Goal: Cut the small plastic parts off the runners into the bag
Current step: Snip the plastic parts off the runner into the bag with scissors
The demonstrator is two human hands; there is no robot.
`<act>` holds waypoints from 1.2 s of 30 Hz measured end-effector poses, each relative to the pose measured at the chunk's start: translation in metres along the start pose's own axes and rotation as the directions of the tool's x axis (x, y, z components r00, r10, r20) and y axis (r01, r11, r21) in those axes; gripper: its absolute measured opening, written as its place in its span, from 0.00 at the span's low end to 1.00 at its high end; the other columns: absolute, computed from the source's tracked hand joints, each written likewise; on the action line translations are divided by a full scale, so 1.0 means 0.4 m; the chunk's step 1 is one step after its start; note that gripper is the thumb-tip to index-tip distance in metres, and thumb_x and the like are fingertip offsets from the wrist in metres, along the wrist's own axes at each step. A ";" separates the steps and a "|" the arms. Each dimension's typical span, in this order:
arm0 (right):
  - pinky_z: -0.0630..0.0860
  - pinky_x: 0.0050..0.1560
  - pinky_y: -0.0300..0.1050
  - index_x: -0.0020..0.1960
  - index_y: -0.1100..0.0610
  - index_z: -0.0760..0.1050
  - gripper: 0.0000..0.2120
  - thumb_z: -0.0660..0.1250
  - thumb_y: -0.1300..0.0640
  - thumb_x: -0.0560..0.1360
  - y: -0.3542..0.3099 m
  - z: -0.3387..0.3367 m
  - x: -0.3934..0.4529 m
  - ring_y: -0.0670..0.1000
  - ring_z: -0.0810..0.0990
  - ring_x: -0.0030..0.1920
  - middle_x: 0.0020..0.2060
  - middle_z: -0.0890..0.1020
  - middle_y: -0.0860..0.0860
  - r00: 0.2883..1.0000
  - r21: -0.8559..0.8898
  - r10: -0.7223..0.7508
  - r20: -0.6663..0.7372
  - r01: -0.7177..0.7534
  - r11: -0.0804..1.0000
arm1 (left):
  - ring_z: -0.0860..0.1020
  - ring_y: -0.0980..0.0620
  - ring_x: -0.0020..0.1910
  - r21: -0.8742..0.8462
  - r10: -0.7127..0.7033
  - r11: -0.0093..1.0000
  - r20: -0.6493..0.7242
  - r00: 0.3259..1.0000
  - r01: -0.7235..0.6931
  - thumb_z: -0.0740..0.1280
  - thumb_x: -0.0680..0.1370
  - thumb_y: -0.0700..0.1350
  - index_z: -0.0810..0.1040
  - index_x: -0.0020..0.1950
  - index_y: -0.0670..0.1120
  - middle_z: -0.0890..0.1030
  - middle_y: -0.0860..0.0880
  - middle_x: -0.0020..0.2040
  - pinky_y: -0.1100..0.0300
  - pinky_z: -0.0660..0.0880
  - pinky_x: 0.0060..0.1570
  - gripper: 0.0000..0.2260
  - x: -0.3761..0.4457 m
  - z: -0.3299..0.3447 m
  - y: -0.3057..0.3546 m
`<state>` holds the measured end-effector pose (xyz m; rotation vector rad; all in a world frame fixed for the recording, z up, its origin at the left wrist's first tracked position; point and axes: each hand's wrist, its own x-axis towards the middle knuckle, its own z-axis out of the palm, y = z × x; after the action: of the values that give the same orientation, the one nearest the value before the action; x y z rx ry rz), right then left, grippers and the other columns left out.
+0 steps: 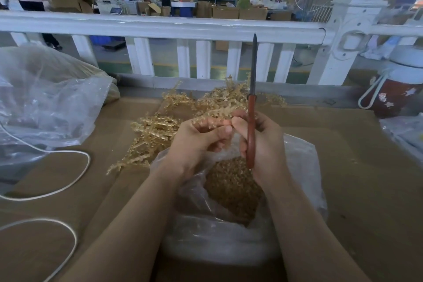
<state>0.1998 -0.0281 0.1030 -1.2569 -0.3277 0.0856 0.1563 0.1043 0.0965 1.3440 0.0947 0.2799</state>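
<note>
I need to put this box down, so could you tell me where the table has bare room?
Bare cardboard lies right of the bag, toward the flask, and between the white cord and left forearm. The middle is crowded with runners.

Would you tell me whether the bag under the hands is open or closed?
Open: the bag's mouth gapes, showing loose golden parts inside.

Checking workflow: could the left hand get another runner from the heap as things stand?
Probably not right away: the left hand is holding a runner. The heap of runners lies unobstructed just beyond it.
</note>
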 end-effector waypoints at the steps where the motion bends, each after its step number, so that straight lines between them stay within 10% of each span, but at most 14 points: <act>1: 0.70 0.26 0.31 0.48 0.58 0.81 0.03 0.71 0.64 0.77 0.003 -0.001 0.002 0.40 0.75 0.24 0.27 0.79 0.44 1.000 -0.024 -0.010 -0.006 0.010 1.000 | 0.78 0.53 0.33 -0.007 0.007 1.000 -0.025 1.000 -0.007 0.76 0.66 0.44 0.86 0.40 0.43 0.83 0.45 0.35 0.56 0.76 0.43 0.06 0.001 -0.001 -0.001; 13: 0.81 0.42 0.48 0.41 0.49 0.82 0.07 0.77 0.60 0.73 0.013 -0.005 0.005 0.51 0.82 0.37 0.35 0.84 0.48 1.000 -0.173 -0.009 0.000 0.009 0.985 | 0.83 0.54 0.35 -0.147 -0.005 0.989 -0.095 0.995 -0.009 0.76 0.66 0.46 0.87 0.39 0.46 0.85 0.47 0.37 0.63 0.79 0.36 0.05 0.008 -0.007 -0.002; 20: 0.78 0.37 0.36 0.47 0.53 0.81 0.06 0.76 0.61 0.73 0.011 -0.011 0.009 0.42 0.81 0.33 0.34 0.84 0.45 1.000 -0.128 -0.010 -0.017 0.008 0.992 | 0.81 0.53 0.36 -0.041 -0.029 0.999 0.053 0.998 0.031 0.78 0.65 0.44 0.87 0.45 0.43 0.84 0.46 0.36 0.63 0.78 0.37 0.10 0.004 -0.011 -0.004; 29: 0.70 0.28 0.30 0.48 0.56 0.80 0.07 0.75 0.63 0.73 0.008 -0.013 0.004 0.40 0.75 0.25 0.27 0.79 0.43 0.999 -0.047 -0.023 0.047 0.026 0.999 | 0.83 0.55 0.37 -0.308 -0.089 0.946 0.050 0.995 0.100 0.76 0.67 0.43 0.84 0.45 0.43 0.84 0.48 0.38 0.65 0.80 0.38 0.09 0.006 -0.025 0.004; 36: 0.78 0.41 0.37 0.48 0.53 0.81 0.09 0.77 0.63 0.72 0.015 -0.010 0.009 0.43 0.82 0.38 0.36 0.84 0.44 0.998 -0.122 -0.040 0.039 0.044 0.992 | 0.83 0.55 0.37 -0.330 -0.098 0.937 0.074 0.992 0.117 0.76 0.67 0.42 0.86 0.42 0.46 0.85 0.48 0.39 0.65 0.80 0.38 0.05 0.008 -0.025 -0.003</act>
<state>0.2052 -0.0290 0.0969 -1.3708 -0.3957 0.0528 0.1575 0.1144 0.0935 1.0040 0.0690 0.1561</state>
